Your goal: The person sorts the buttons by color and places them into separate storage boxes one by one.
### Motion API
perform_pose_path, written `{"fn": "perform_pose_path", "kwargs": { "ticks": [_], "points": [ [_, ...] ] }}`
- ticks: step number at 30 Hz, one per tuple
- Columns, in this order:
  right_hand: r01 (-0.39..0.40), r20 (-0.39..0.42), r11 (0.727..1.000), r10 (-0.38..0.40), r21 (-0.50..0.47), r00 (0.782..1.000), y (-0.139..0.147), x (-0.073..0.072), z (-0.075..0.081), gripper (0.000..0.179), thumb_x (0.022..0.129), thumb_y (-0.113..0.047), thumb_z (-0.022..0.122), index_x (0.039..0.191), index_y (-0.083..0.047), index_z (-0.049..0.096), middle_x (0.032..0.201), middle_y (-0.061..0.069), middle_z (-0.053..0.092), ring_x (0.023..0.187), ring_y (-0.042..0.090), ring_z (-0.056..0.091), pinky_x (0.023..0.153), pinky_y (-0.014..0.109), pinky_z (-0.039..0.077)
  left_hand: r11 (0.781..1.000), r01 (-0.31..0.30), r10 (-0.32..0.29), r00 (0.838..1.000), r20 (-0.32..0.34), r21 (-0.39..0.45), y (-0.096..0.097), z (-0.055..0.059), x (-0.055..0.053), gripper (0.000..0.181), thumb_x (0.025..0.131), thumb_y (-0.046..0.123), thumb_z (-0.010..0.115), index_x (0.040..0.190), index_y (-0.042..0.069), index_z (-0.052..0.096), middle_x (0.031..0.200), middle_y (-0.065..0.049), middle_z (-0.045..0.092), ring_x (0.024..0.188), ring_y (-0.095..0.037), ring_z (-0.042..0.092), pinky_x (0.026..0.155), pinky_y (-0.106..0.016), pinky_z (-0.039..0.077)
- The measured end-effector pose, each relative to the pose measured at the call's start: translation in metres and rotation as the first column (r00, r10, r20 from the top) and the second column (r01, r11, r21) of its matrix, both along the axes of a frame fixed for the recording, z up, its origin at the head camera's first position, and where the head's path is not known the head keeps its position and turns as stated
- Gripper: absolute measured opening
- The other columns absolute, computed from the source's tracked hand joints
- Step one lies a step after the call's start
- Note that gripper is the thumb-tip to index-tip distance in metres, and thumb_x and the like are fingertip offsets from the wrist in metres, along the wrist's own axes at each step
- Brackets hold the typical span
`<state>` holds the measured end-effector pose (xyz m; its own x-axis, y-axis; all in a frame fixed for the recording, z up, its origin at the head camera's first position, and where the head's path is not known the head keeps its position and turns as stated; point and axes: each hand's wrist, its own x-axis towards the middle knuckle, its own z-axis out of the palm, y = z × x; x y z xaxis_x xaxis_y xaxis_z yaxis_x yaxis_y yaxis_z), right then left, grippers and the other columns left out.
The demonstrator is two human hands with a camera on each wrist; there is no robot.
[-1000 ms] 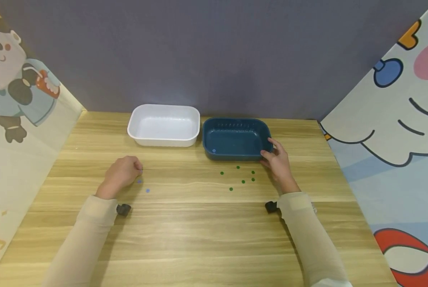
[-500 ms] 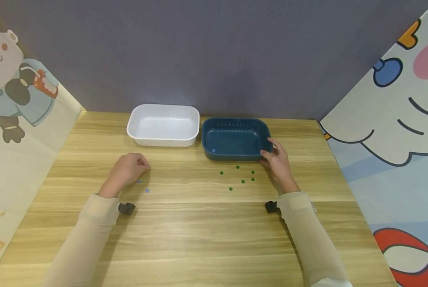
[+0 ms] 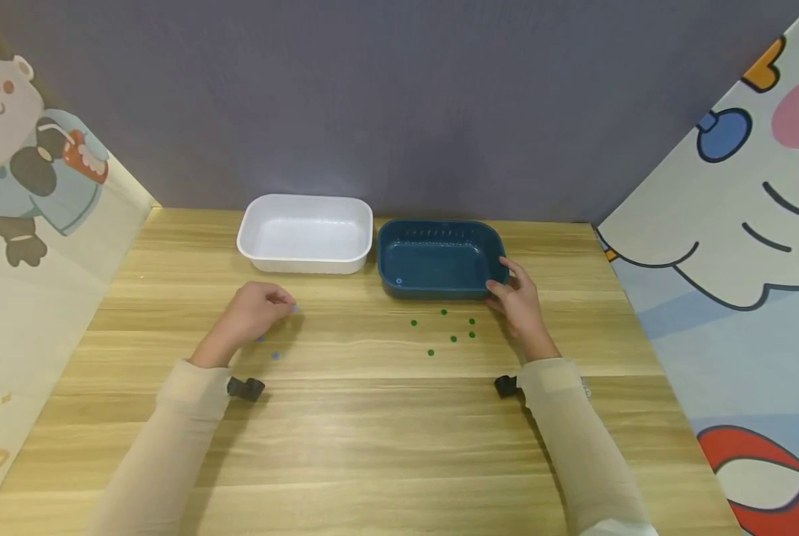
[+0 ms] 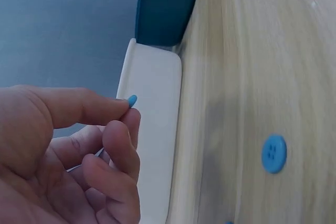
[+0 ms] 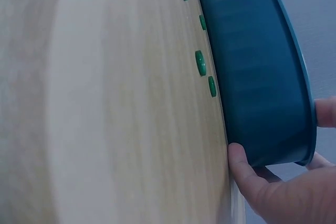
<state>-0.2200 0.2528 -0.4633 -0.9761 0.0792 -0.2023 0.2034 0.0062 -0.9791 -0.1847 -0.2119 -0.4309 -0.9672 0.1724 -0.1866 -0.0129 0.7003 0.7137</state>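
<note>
My left hand [image 3: 252,311] pinches a small blue button [image 4: 133,100] between thumb and fingertips, above the table in front of the white plastic tray [image 3: 308,265]. Below that hand lie two more blue buttons; one of them [image 4: 274,153] shows its holes in the left wrist view. My right hand [image 3: 518,307] grips the right end of the dark teal tray [image 3: 439,293], with fingers at its rim and lower edge. One small blue button [image 3: 399,281] rests inside the teal tray at its front left. Several green buttons [image 5: 200,63] lie on the wood before it.
The two trays stand side by side at the back of the wooden table [image 3: 372,447], close to a grey partition [image 3: 399,104]. Cartoon-printed panels [image 3: 761,246] flank the table left and right. Black wrist cameras [image 3: 246,388] stick out from both cuffs.
My left hand has moved right and slightly away from me, lifting the pinched blue button toward the space before the white tray. My right hand has stayed on the teal tray.
</note>
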Motion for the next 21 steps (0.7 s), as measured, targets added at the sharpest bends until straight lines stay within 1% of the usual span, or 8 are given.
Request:
{"fn": "perform_pose_path", "kwargs": {
  "ticks": [6, 11, 15, 19, 21],
  "points": [
    [-0.009, 0.019, 1.000, 0.009, -0.007, 1.000, -0.006, 0.007, 0.018, 0.069, 0.100, -0.002, 0.057, 0.160, -0.010, 0.025, 0.158, 0.027, 0.020, 0.136, 0.040, 0.040, 0.106, 0.056, 0.043, 0.997, -0.028, 0.027, 1.000, 0.015, 0.065, 0.005, 0.002, -0.001, 0.020, 0.097, 0.017, 0.064, 0.106, 0.001, 0.073, 0.098, -0.012, 0.070, 0.083, -0.026, 0.064, 0.071, -0.034, 0.052],
    [-0.017, 0.027, 1.000, 0.017, 0.001, 0.999, -0.007, 0.010, 0.022, 0.069, 0.100, -0.003, 0.057, 0.161, -0.011, 0.025, 0.159, 0.028, 0.016, 0.134, 0.038, 0.042, 0.106, 0.055, 0.042, 0.992, -0.040, 0.039, 0.999, 0.010, 0.121, 0.009, 0.001, -0.003, 0.021, 0.098, 0.019, 0.066, 0.107, 0.001, 0.072, 0.095, -0.014, 0.069, 0.079, -0.025, 0.064, 0.068, -0.033, 0.053],
    [-0.011, 0.033, 1.000, 0.012, -0.006, 0.999, -0.007, 0.009, 0.022, 0.069, 0.100, -0.003, 0.057, 0.161, -0.012, 0.025, 0.159, 0.026, 0.018, 0.134, 0.037, 0.042, 0.106, 0.054, 0.043, 0.987, -0.052, 0.052, 0.999, 0.005, 0.153, 0.014, 0.000, -0.006, 0.022, 0.097, 0.019, 0.068, 0.107, 0.001, 0.073, 0.096, -0.018, 0.069, 0.079, -0.024, 0.062, 0.068, -0.032, 0.052],
    [-0.001, 0.021, 1.000, 0.001, -0.001, 1.000, -0.002, 0.003, 0.007, 0.068, 0.101, -0.006, 0.057, 0.161, -0.017, 0.027, 0.160, 0.023, 0.017, 0.132, 0.034, 0.044, 0.105, 0.052, 0.045, 0.982, -0.057, 0.058, 0.998, 0.000, 0.180, 0.021, 0.000, -0.009, 0.021, 0.097, 0.017, 0.070, 0.108, -0.001, 0.072, 0.100, -0.019, 0.070, 0.084, -0.031, 0.064, 0.068, -0.030, 0.053],
    [0.004, 0.016, 1.000, -0.004, -0.007, 1.000, -0.002, 0.002, 0.004, 0.068, 0.101, -0.005, 0.057, 0.161, -0.016, 0.027, 0.160, 0.023, 0.017, 0.131, 0.034, 0.044, 0.105, 0.052, 0.045, 0.980, -0.056, 0.057, 0.998, 0.000, 0.191, 0.026, 0.001, -0.010, 0.021, 0.096, 0.015, 0.070, 0.108, -0.002, 0.072, 0.101, -0.018, 0.070, 0.085, -0.033, 0.065, 0.068, -0.030, 0.054]
  ]
}}
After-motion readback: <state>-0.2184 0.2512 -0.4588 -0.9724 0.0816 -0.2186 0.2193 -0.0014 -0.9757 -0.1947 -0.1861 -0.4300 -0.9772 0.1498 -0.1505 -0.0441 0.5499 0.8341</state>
